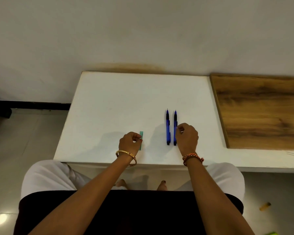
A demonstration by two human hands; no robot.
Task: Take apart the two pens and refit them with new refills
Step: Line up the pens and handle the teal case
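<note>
Two blue pens with black grips lie side by side on the white table (119, 102), tips pointing away from me: the left pen (167, 128) and the right pen (175, 121). My right hand (187, 137) rests with curled fingers against the right pen's barrel; a firm grip is not evident. A slim green packet (141, 135), likely the refills, lies left of the pens. My left hand (130, 141) has its fingertips pinched on the packet's lower part, and the packet still lies flat on the table.
A wooden board (261, 111) covers the table's right side, close to the pens. The wall stands right behind the table's far edge. The near edge runs just under my wrists. Small objects lie on the floor at lower right.
</note>
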